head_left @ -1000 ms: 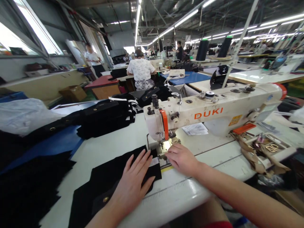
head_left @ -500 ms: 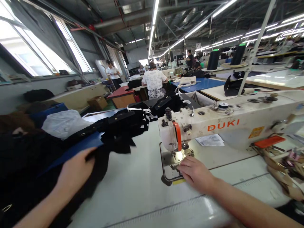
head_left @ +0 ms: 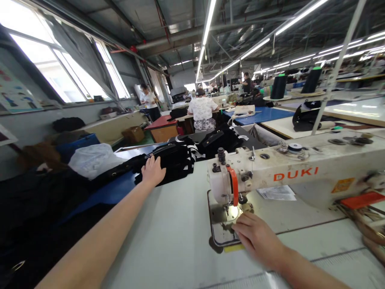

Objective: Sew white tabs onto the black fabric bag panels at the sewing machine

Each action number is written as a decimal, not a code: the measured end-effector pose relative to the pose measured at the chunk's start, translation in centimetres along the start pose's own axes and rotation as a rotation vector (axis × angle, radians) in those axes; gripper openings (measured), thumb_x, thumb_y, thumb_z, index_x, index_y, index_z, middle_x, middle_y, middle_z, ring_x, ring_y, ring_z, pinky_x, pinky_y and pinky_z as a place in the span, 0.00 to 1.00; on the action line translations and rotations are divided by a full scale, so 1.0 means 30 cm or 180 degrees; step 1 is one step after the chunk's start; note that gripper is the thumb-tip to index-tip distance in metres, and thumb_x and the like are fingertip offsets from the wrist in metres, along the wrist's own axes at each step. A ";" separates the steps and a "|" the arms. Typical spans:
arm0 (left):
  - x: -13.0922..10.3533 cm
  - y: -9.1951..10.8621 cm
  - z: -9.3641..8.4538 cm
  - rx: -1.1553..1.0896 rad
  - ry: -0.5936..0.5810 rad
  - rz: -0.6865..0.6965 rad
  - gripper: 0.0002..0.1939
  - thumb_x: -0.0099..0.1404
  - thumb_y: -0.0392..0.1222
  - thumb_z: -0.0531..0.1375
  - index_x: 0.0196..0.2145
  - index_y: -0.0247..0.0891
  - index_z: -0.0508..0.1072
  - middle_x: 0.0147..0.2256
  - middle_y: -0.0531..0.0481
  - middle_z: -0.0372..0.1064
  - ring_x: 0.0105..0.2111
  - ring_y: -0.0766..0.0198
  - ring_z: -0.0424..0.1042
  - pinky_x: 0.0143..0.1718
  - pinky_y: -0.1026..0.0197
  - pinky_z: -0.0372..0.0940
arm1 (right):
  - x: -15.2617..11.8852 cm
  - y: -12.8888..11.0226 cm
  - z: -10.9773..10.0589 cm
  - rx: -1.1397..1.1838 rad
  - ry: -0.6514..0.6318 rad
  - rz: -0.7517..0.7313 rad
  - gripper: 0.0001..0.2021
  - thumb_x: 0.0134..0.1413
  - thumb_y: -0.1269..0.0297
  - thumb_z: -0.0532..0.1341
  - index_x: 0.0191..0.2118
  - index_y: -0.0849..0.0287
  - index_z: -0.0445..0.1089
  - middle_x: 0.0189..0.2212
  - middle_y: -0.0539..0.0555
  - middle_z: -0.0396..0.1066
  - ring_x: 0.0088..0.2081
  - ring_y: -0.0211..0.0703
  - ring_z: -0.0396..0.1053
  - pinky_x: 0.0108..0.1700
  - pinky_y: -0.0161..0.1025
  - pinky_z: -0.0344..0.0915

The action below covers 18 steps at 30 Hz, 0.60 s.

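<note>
My left hand (head_left: 152, 171) reaches forward onto a pile of black fabric pieces (head_left: 176, 160) with white strips at their ends. Its fingers are apart and rest on the cloth. My right hand (head_left: 255, 235) lies by the needle plate (head_left: 221, 228) of a white sewing machine (head_left: 288, 172), just in front of the lit needle area. The fingers of that hand are bent together; whether something small is between them is hidden. An orange guard (head_left: 233, 185) sits on the machine head.
More dark cloth (head_left: 27, 208) and a white plastic bag (head_left: 93, 159) are at the left. Papers (head_left: 277, 192) lie behind the machine arm. Black thread cones (head_left: 278, 87) stand beyond. A person in a white patterned top (head_left: 202, 108) sits ahead; others stand farther back.
My left hand has moved forward and right, from the near dark cloth to the pile with white strips. My right hand stays by the needle plate. The view has shifted left.
</note>
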<state>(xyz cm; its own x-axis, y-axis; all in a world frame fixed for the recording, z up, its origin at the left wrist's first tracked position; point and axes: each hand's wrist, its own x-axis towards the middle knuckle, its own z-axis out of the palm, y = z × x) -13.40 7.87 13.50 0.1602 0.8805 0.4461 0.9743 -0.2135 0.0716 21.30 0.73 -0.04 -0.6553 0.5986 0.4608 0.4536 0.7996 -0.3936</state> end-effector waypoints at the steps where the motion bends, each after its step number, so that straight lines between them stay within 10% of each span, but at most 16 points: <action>1: -0.040 0.005 0.013 0.0074 0.0034 -0.0153 0.20 0.67 0.48 0.58 0.53 0.36 0.67 0.54 0.42 0.65 0.51 0.50 0.68 0.50 0.42 0.65 | -0.003 0.001 0.000 0.0022 0.0005 -0.0026 0.10 0.60 0.74 0.54 0.36 0.58 0.72 0.32 0.55 0.71 0.38 0.45 0.67 0.42 0.41 0.66; 5: -0.321 0.046 -0.019 0.0399 0.0028 -0.0645 0.23 0.67 0.50 0.54 0.55 0.34 0.68 0.59 0.35 0.62 0.59 0.44 0.61 0.57 0.38 0.58 | -0.017 0.006 0.002 0.0118 0.0011 -0.0149 0.12 0.62 0.72 0.53 0.41 0.56 0.73 0.35 0.56 0.72 0.39 0.45 0.69 0.44 0.42 0.69; 9: -0.685 0.061 -0.186 0.0997 0.0332 -0.0619 0.22 0.67 0.45 0.51 0.58 0.41 0.65 0.63 0.41 0.57 0.63 0.47 0.55 0.62 0.40 0.52 | -0.029 0.021 0.009 0.0135 0.0077 -0.0330 0.13 0.64 0.69 0.52 0.42 0.55 0.73 0.36 0.57 0.73 0.39 0.46 0.71 0.42 0.42 0.71; 12: -0.904 -0.016 -0.315 0.1347 0.1056 -0.1909 0.27 0.67 0.52 0.51 0.59 0.37 0.62 0.65 0.36 0.51 0.64 0.39 0.52 0.61 0.34 0.51 | -0.037 0.033 0.018 0.0100 0.0095 -0.0403 0.12 0.65 0.67 0.52 0.42 0.54 0.73 0.36 0.57 0.73 0.38 0.46 0.71 0.41 0.42 0.71; 15: -1.015 -0.118 -0.370 0.0920 0.0814 -0.2901 0.33 0.62 0.60 0.51 0.57 0.33 0.64 0.59 0.34 0.60 0.59 0.34 0.60 0.57 0.33 0.57 | -0.042 0.040 0.025 0.0050 0.0104 -0.0451 0.12 0.65 0.65 0.53 0.43 0.53 0.73 0.38 0.57 0.73 0.40 0.46 0.72 0.42 0.42 0.71; 18: -1.002 -0.164 -0.359 0.0886 0.0657 -0.2608 0.35 0.62 0.60 0.50 0.57 0.30 0.64 0.59 0.32 0.60 0.60 0.39 0.59 0.59 0.38 0.57 | -0.043 0.043 0.027 -0.0004 0.0118 -0.0515 0.12 0.65 0.64 0.52 0.43 0.53 0.73 0.38 0.57 0.73 0.40 0.46 0.72 0.42 0.42 0.72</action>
<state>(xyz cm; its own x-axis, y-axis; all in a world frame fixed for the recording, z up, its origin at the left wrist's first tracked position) -24.70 -22.09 9.35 -0.6097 0.6119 0.5038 0.7777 0.5844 0.2315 22.23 0.96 -1.77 -0.6970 0.4634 0.5472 0.3447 0.8857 -0.3110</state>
